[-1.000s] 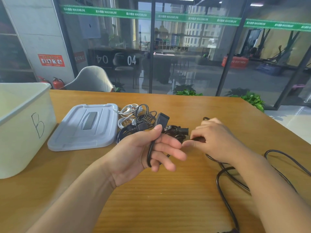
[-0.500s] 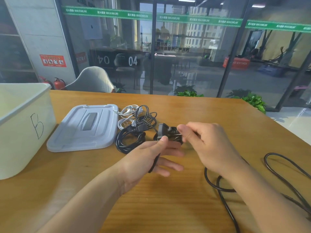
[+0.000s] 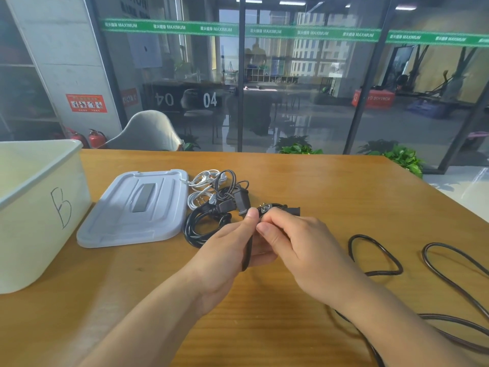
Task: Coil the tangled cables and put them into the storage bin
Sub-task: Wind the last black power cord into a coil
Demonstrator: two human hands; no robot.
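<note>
A long black power cable [image 3: 375, 256] lies in loose loops on the wooden table [image 3: 304, 178] at the right. My left hand [image 3: 227, 250] grips the cable just below its connector end, thumb on top. My right hand [image 3: 296, 242] meets it and pinches the same cable near the plug; what lies under its fingers is hidden. Behind them lies a tangle of black cables [image 3: 209, 221] and white cables [image 3: 201, 186]. The white storage bin [image 3: 39, 207], marked "B", stands open at the far left.
The bin's grey lid [image 3: 137, 207] lies flat between the bin and the cable pile. A chair [image 3: 148, 131] stands past the table's far edge, before a glass wall. Bare wood shows in front of my hands.
My hands have closed together and risen slightly toward the pile. The right hand has drawn the cable in, so its loops on the right lie in a new shape.
</note>
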